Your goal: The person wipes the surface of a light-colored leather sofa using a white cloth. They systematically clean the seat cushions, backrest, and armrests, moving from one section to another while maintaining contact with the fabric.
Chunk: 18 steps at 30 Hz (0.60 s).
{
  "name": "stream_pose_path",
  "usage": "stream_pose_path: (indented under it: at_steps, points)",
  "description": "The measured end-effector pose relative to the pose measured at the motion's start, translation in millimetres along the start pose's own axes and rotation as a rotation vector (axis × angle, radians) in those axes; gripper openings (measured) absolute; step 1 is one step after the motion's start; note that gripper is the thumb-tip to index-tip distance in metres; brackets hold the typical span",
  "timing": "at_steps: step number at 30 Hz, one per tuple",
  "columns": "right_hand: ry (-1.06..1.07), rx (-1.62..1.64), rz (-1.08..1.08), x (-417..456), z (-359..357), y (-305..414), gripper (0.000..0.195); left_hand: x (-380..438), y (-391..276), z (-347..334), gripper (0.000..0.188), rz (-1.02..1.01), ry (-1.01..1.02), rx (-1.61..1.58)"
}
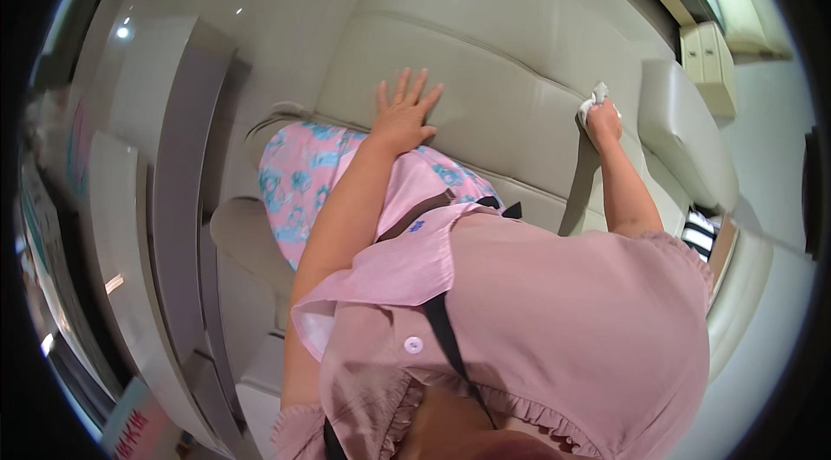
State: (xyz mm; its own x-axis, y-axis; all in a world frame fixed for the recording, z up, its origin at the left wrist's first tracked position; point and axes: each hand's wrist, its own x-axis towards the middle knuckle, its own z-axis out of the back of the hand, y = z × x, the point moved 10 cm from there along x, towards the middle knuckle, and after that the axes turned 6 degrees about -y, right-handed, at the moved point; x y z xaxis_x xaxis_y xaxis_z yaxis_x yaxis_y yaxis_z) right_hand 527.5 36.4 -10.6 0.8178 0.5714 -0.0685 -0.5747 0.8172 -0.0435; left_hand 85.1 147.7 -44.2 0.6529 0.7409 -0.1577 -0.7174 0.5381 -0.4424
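Note:
A beige leather sofa (pixel 487 93) with stitched seams spreads out before me. My left hand (pixel 402 115) lies palm down on its seat with the fingers spread, near the front edge. On the right, my right hand (pixel 605 122) grips a crumpled white cloth (pixel 600 94) against the leather by a seam. Some of the cloth is hidden inside my fist. A pink apron with blue flowers (pixel 298 181) hangs from my front and covers part of the sofa edge.
To the right stands a padded sofa armrest (pixel 682 129), with a small cream drawer cabinet (pixel 707 67) beyond it. A low table with grey sides (pixel 182 168) runs along the left, above a glossy floor (pixel 279 5). At lower left a sign (pixel 139 424) bears red writing.

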Motion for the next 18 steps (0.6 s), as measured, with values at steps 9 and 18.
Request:
stream_pose_path:
  at_steps: [9,18]
  points:
    - [0.013,0.028,0.389,-67.8,-11.3,175.7,0.032,-4.2,11.2,10.2,0.089,0.035,-0.055,-0.076]
    - [-0.019,0.163,0.39,-68.2,-11.1,198.1,0.032,-8.8,28.0,32.8,0.084,0.207,-0.13,-0.064]
